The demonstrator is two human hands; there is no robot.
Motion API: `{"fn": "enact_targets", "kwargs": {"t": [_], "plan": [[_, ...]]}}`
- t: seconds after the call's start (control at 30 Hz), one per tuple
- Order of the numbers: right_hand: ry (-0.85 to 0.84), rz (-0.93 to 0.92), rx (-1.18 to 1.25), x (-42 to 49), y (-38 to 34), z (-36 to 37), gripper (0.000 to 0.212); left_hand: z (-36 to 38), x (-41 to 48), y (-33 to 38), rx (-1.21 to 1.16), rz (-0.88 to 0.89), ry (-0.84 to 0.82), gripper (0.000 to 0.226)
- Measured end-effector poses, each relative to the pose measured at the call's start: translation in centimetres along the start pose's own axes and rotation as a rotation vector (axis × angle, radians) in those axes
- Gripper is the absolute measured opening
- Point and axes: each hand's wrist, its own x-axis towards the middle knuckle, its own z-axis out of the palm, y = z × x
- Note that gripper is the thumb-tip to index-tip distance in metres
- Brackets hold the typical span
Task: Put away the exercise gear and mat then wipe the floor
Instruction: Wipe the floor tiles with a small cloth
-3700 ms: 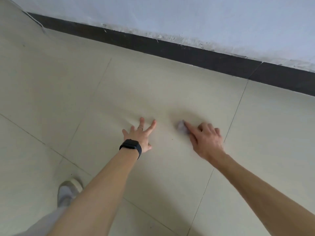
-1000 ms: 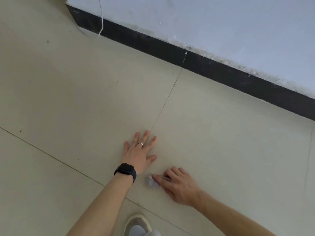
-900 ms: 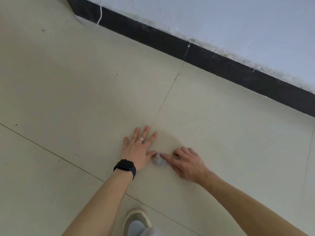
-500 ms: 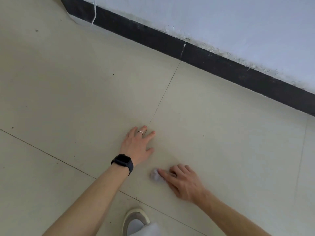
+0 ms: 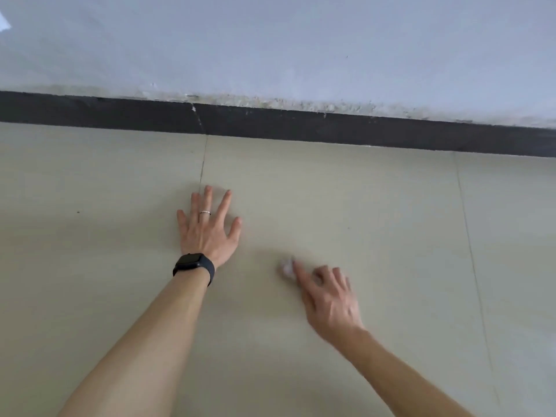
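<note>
A small pale wad (image 5: 286,267), crumpled and too blurred to tell whether it is cloth or paper, lies on the beige tiled floor (image 5: 391,221), about midway between the floor's far edge and its near edge in view, a little right of centre. The right hand (image 5: 328,296) is on it from the near right. Its forefinger (image 5: 299,273) is stretched out and touches the wad's right side, while the other fingers are bent at the knuckles behind it. The thumb is hidden under the hand and the whole hand is smeared by motion blur, so I cannot tell whether it pinches the wad or only presses it to the tile.

The left hand (image 5: 207,230) lies flat on the floor to the left of the wad and a little farther out, apart from it. It is released, palm down, fingers straight and spread, holding nothing. A thin ring (image 5: 205,212) sits on one of its fingers and a black watch (image 5: 194,266) on its wrist. Both bare forearms run back to the near edge.

A grout line (image 5: 202,170) runs from the left hand's fingertips to the floor's far edge. A second one (image 5: 469,251) crosses the floor well to the right of the right hand. Along the far edge stands a black skirting (image 5: 270,124), and above it a pale wall (image 5: 270,40), rough and flaked where the two meet.
</note>
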Motion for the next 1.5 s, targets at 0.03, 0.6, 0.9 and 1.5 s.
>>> {"fn": "enact_targets", "kwargs": {"t": [0.03,0.6,0.9,1.5], "plan": [[-0.104,-0.221,0.003,-1.9,-1.3,0.1,0.054,0.5,0.7,0.7,-0.023,-0.009,0.000,0.063],[0.050,0.204,0.016,9.3,0.6,0.8,0.055,2.5,1.9,1.8,-0.043,-0.097,0.082,0.068],[0.184,0.600,-0.063,11.0,12.4,-3.2,0.049,2.7,1.8,1.8,-0.029,-0.092,0.082,0.068],[0.312,1.177,-0.017,22.1,17.2,-4.0,0.048,3.2,2.2,2.0,-0.028,-0.081,0.109,0.069]]}}
